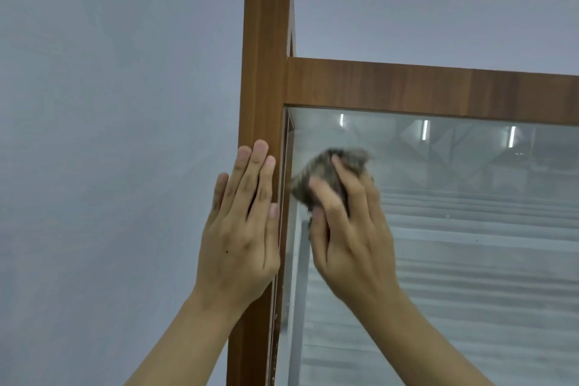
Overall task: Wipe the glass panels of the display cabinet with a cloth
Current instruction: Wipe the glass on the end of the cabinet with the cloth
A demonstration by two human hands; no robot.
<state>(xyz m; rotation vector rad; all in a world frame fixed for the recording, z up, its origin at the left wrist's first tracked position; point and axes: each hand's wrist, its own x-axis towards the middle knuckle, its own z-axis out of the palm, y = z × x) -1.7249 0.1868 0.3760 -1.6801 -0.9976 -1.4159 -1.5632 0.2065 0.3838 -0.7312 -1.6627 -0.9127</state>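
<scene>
Cloth [326, 178]: grey-brown, fuzzy, bunched (blurred), pressed on the glass near the panel's upper corner at 10 o'clock.
Right hand [347, 229]: fingers curled, gripping the cloth.
Left hand [241, 229]: flat, fingers straight, resting on the post.
Glass panel [470, 229]: smooth, reflective, rectangular.
Post [266, 56]: wood-grain laminate, square-edged, at 9 o'clock of the cloth.
Wall [109, 103]: matte grey.

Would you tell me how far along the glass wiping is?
Done: no wiped patch can be told apart on the glass panel. In hand: the right hand holds the cloth against its upper left corner while the left hand rests on the wooden post. Left: likely the rest of this panel.
</scene>
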